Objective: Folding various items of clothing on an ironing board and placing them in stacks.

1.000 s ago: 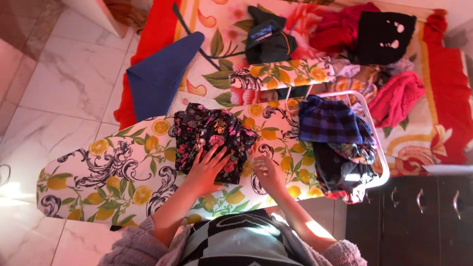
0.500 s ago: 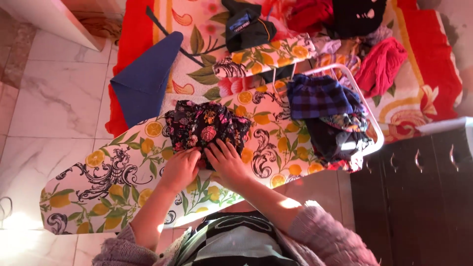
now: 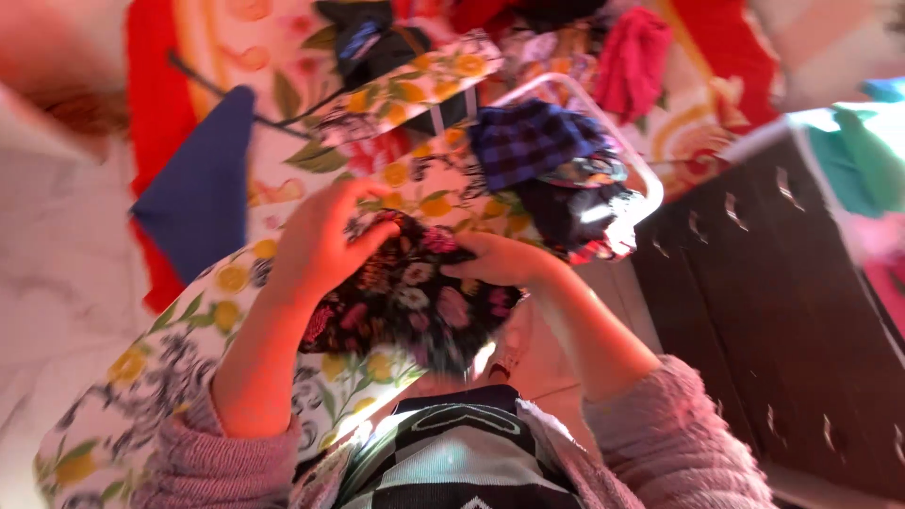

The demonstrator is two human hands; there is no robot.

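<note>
Floral cloth (image 3: 405, 292) sits bunched between left hand (image 3: 320, 240) and right hand (image 3: 500, 259), each grip closed on it.

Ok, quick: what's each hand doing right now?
Left hand: closed on the dark floral garment.
Right hand: gripping the same garment, lifted off the ironing board.

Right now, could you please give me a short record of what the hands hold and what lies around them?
left hand: grips the floral cloth at its upper left edge
right hand: grips the same cloth at its right side
cloth: dark, flowered, bunched, lifted off the ironing board
board cover: white with lemons and black scrolls
board's far end: folded checked garment on a pile
right of board: dark cabinet
floor: blue cloth
image: blurred
</note>
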